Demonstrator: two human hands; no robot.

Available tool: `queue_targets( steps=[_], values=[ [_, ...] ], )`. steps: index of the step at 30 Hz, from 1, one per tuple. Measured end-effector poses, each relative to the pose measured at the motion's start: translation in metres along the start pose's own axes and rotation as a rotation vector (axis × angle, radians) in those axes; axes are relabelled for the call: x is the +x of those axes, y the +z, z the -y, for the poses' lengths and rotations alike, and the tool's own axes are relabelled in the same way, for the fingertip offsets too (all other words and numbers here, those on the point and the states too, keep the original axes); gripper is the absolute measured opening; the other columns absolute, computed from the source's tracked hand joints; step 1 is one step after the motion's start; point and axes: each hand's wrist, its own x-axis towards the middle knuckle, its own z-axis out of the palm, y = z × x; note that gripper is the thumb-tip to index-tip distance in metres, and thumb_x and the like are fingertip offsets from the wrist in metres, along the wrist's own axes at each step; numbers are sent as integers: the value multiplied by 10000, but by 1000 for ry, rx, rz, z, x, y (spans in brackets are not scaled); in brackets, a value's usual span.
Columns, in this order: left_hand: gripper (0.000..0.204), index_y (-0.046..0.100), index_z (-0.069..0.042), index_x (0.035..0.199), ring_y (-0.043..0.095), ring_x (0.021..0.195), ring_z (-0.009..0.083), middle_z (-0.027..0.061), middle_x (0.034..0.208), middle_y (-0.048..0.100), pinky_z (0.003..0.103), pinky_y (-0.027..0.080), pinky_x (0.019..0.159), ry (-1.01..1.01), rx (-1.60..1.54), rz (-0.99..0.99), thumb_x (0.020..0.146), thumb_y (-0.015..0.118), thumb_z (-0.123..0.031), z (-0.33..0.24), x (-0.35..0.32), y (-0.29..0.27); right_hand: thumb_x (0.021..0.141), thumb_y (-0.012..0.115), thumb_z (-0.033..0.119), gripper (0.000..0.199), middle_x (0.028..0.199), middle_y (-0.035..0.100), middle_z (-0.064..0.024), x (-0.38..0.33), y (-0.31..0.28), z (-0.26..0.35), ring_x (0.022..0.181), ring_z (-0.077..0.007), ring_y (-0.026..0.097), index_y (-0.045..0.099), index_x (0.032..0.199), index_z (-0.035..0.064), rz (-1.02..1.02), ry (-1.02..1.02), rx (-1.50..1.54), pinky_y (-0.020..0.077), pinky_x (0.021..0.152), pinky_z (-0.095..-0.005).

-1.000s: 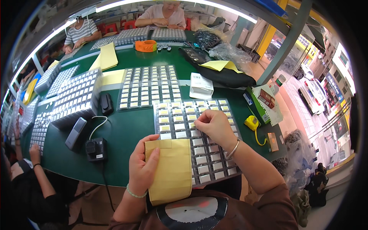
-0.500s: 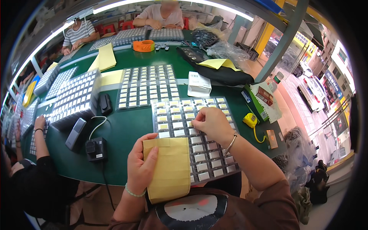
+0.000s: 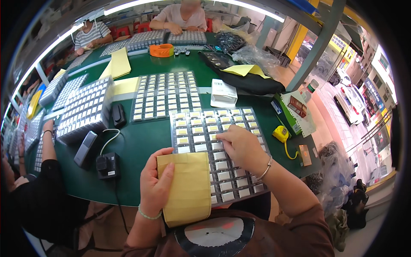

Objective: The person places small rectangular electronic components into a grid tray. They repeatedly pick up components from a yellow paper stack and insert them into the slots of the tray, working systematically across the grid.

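Observation:
My left hand (image 3: 156, 180) is closed on a yellow paper sheet (image 3: 186, 188), thumb on top, over the near left part of a clear plastic tray. This tray (image 3: 262, 143) carries rows of small white blocks, tilted toward me. Blocks in its far rows bear yellowish faces; nearer ones, such as a white block (image 3: 223, 176), are plain white. Over the middle rows is my right hand (image 3: 242, 145), its index finger stretched out onto a block and the other fingers curled below. I see nothing held in it.
A second filled tray (image 3: 165, 96) lies beyond, with a tall stack of trays (image 3: 83, 111) to the left. Around me are a black adapter (image 3: 108, 166), a white box (image 3: 223, 93), a yellow tape measure (image 3: 281, 133) and an orange tape roll (image 3: 161, 50). Co-workers sit left and across.
My right hand has gone from a pinch at a block to a stretched index finger, shifting slightly nearer to me. The left hand keeps its hold on the yellow paper sheet.

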Motion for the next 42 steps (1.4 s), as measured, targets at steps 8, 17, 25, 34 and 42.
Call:
queue_targets(
  steps=[8,17,25,34,42],
  values=[
    [357,494,19,1349,645,971,103,86,1110,668,247,531,840,-11,-12,-3,994,515,-17,-7,-2,4,897,610,101,206,852,617,-139,1,-3,-7,816,-309,633,732,1060,67,16,-28,2,510,713,-406],
    [348,527,-4,1337,609,979,74,53,1103,661,230,505,841,73,105,3,990,548,-27,-6,-8,16,845,682,31,188,916,632,-122,-4,-24,67,847,-284,632,712,1031,25,-129,-215,299,513,716,-380],
    [345,521,13,1332,616,972,75,58,1094,667,225,505,845,65,83,-34,988,528,-14,-12,-12,14,807,638,-43,286,1034,670,-149,6,-32,14,971,-320,626,694,1082,10,-189,-210,68,520,851,-395],
    [366,492,17,1355,635,965,90,75,1101,665,239,524,839,78,123,-29,992,515,-12,-12,-9,11,824,584,37,259,1053,668,-96,-1,-2,-5,982,-285,591,688,1062,30,4,-283,-177,484,880,-395],
    [371,487,16,1362,636,966,89,76,1106,665,237,522,844,81,128,-25,995,516,-19,-10,-8,9,790,659,50,232,973,617,-104,14,1,-10,967,-280,580,706,1015,82,7,-279,-157,495,858,-392]
  ],
)
